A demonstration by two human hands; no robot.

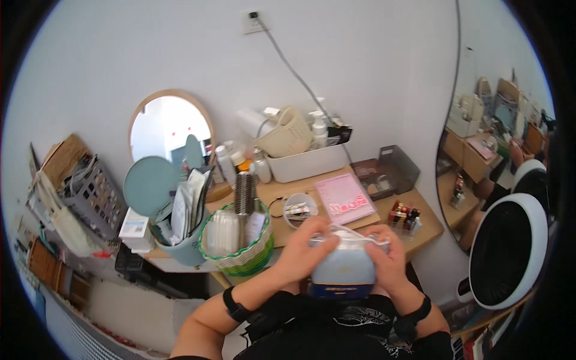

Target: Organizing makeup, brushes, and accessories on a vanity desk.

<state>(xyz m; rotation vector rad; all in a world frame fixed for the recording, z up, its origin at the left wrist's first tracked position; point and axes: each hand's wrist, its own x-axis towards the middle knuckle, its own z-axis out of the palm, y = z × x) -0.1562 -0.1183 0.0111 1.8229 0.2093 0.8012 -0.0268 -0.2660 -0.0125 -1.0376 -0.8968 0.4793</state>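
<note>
A soft plastic pack [344,270], pale blue above a dark blue band with writing, sits over my lap at the table's front edge. My left hand [310,247] grips its top opening on the left. On the other side my right hand [388,256] pinches the same rim. White material [346,238], perhaps tissues or cotton pads, shows at the opening. Just beyond the pack are a small white round dish [300,209] with small items and a pink flat box [344,198] bearing writing.
A green-white woven basket [245,256] holds a round hairbrush [245,193] and cotton items. Beside it stands a blue bucket [184,252] with packets. A white bin [310,164], grey tray [396,173] and lipstick holder [404,220] occupy the table [429,225]. Mirrors [171,130] stand left and right.
</note>
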